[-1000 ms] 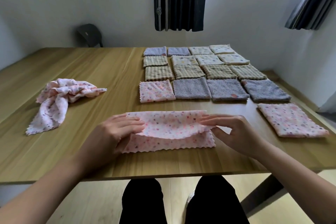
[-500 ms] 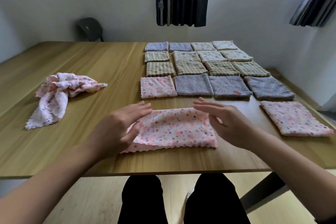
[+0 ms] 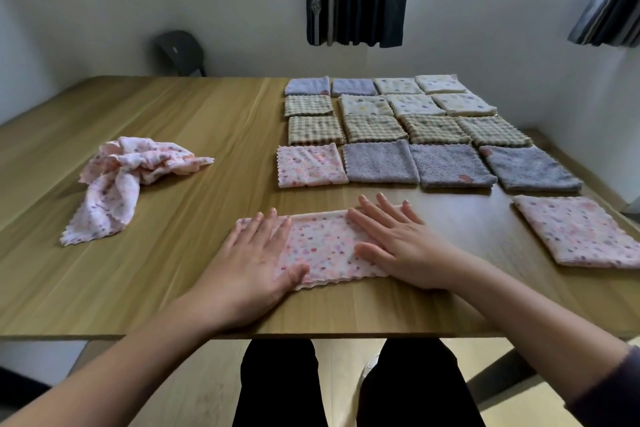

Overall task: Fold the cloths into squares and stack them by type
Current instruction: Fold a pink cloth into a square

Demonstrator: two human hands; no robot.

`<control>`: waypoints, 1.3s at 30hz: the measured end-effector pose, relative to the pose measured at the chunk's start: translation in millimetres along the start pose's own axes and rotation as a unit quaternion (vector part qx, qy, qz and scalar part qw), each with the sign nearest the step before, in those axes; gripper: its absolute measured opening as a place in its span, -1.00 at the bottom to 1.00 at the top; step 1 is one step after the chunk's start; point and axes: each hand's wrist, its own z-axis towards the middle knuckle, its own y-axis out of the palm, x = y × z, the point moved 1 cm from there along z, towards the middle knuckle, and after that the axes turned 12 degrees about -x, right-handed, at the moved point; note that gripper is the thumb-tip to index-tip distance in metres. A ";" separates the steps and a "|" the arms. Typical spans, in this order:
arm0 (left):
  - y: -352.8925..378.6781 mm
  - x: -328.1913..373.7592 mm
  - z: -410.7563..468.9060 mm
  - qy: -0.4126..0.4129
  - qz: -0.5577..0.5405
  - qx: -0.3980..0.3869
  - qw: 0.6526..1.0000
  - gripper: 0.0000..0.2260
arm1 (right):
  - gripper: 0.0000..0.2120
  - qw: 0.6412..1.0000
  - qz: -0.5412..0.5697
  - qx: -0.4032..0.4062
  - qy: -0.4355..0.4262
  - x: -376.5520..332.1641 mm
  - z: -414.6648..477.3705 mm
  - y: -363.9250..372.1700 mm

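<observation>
Now both hands are down flat on the pink dotted cloth [image 3: 322, 246], which lies as a long folded strip on the table [image 3: 173, 288] near its front edge, scalloped hem toward the person. Half a second ago the hands hovered just over it; a second ago they pinched the top layer mid-fold. Left hand [image 3: 256, 260] covers the strip's left end, fingers [image 3: 258, 229] straight and slightly spread, thumb on the cloth by the near hem. Right hand [image 3: 398, 246] presses the right end, fingers [image 3: 384, 211] straight and fanned, tips reaching past the far edge.

Crumpled pink cloth [image 3: 128, 177] sits well apart to the left, same spot as before. Beyond the hands, one folded pink square [image 3: 310, 166] is just beside three grey squares [image 3: 379, 163]; behind those are checked squares [image 3: 374, 127], then cream squares [image 3: 367, 105]. Another folded pink pile [image 3: 581, 232] is off to the right.
</observation>
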 end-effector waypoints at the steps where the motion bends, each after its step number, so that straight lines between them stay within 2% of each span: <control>1: -4.4 -1.2 -0.9 -0.009 0.001 0.021 1.000 -0.02 | -0.32 1.000 0.002 -0.002 0.001 4.3 -0.9 -1.9; 2: -9.9 -2.4 -2.3 -0.013 -0.001 0.060 0.998 -0.06 | -0.33 1.000 0.002 -0.002 0.005 8.6 -1.8 -3.6; 4: -23.8 -5.4 -4.7 -0.004 -0.028 0.158 0.987 -0.27 | -0.39 1.000 -0.001 0.014 0.012 14.4 -4.1 -8.1; 7: -34.0 -9.5 -10.2 0.055 -0.123 0.220 0.966 -0.55 | -0.50 0.995 0.030 0.091 -0.005 7.8 -14.9 -11.3; 9: -31.2 -11.9 -9.5 0.129 -0.130 0.182 0.966 -0.50 | -0.54 0.990 0.064 0.121 -0.036 -5.7 -24.0 -10.0; 11: -20.8 -9.3 -8.7 0.187 -0.085 0.068 0.976 -0.30 | -0.54 0.991 0.052 0.093 -0.076 -16.0 -28.7 -3.4; 13: -8.7 -4.6 -11.5 0.198 0.002 -0.030 0.980 -0.24 | -0.54 0.994 0.025 0.041 -0.095 -15.0 -27.5 4.4; 15: 0.2 -0.5 -19.4 0.193 0.033 -0.050 0.979 -0.25 | -0.55 0.995 0.022 0.055 -0.080 -6.4 -27.5 8.0; 18: 6.4 7.1 -34.5 0.164 0.010 -0.019 0.986 -0.17 | -0.51 0.990 0.041 0.120 -0.065 -4.1 -35.6 10.3; 21: 14.8 22.0 -48.7 0.132 -0.032 0.006 0.991 -0.06 | -0.27 0.989 0.005 0.082 -0.125 -26.8 -52.7 17.9; 23: 18.8 29.0 -54.1 0.133 -0.048 -0.002 0.990 -0.07 | -0.14 0.985 -0.043 0.065 -0.154 -38.3 -59.5 29.3; 24: 19.8 29.6 -55.9 0.142 -0.048 -0.005 0.989 -0.10 | -0.12 0.981 -0.065 0.082 -0.165 -39.9 -60.2 36.0; 27: 20.9 20.7 -63.1 0.186 -0.055 0.012 0.981 -0.12 | -0.17 0.962 -0.137 0.165 -0.171 -40.3 -61.2 50.7; 30: 24.2 6.8 -65.1 0.249 0.019 0.118 0.961 -0.17 | -0.21 0.950 -0.142 0.208 -0.186 -46.1 -63.5 58.7; 33: 25.4 -1.1 -63.2 0.248 0.054 0.180 0.950 -0.33 | -0.40 0.936 -0.145 0.250 -0.204 -49.5 -67.0 63.9; 35: 26.3 0.4 -61.4 0.228 0.075 0.194 0.951 -0.44 | -0.46 0.931 -0.127 0.264 -0.217 -49.4 -68.5 64.6; 39: 29.8 9.7 -54.7 0.236 0.102 0.202 0.945 -0.47 | -0.55 0.922 -0.100 0.269 -0.262 -44.6 -68.6 66.2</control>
